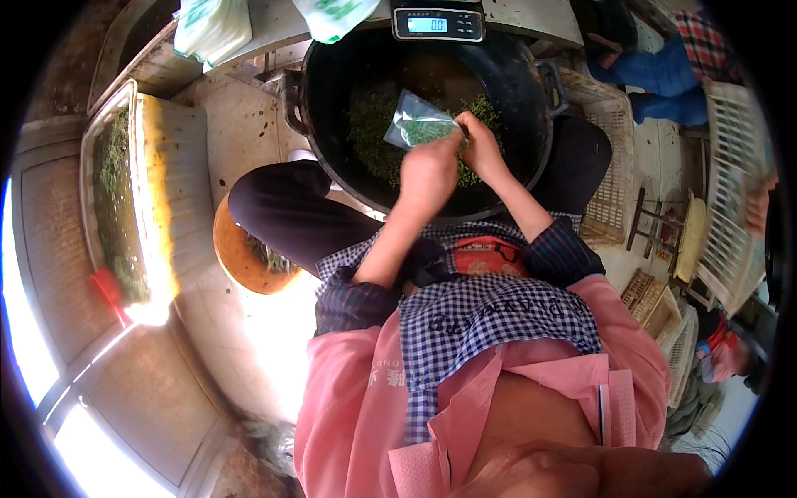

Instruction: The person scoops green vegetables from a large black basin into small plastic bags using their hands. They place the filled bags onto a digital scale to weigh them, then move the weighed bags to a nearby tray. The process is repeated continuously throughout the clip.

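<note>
A clear plastic bag (423, 123) with small green plant pieces inside is held over a large black two-handled tub (398, 205). My left hand (429, 171) is closed on the bag's gathered end. My right hand (482, 146) meets it there, its fingers pinching the same end. Green plant matter (373, 127) lies in brownish water in the tub below both hands. Beyond the tub's far rim, a digital scale (438, 25) with a lit display stands with nothing visible on its lower edge.
Stacked printed plastic bags (215, 31) and another printed bag (336, 15) lie on the far table. A water-filled crate (134, 187) of greens stands left, an orange basin (249, 261) by my knee. Plastic crates (613, 168) are at right; another person's jeans-clad legs (669, 75) show behind.
</note>
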Tool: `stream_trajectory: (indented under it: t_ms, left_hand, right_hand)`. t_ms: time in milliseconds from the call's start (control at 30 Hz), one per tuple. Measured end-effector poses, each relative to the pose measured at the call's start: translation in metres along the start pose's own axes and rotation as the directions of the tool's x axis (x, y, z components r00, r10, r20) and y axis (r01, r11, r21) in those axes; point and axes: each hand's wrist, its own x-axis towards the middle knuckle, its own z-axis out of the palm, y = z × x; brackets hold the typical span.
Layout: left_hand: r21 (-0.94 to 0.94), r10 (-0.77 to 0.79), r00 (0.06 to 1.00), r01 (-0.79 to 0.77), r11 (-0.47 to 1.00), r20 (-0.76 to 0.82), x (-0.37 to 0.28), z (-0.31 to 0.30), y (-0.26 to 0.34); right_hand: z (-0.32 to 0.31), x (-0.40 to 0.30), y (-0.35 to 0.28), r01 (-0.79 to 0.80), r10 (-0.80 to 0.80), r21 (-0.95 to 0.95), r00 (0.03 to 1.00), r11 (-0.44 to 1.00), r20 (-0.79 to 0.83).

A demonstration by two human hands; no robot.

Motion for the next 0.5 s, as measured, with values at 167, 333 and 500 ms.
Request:
stream_trajectory:
  t_ms: [167,333,500]
  left_hand:
    - [-0.168,-0.062,0.989,0.039,0.985,-0.137,0.013,0.019,-0.022]
    - [-0.668,-0.417,0.883,0.444,0.598,0.214,0.014,-0.005,-0.041]
    - [-0.155,-0.027,1.0,0.025,0.988,-0.015,0.002,0.018,0.005]
  right_hand:
    - [-0.008,0.011,0.007,-0.087,0.083,-0.149,0.996,0.985,-0.033]
    - [-0.033,0.007,-0.034,-0.39,0.278,0.317,0.897,0.864,0.344]
    - [-0.013,0.008,0.046,-0.061,0.014,0.242,0.982,0.968,0.19]
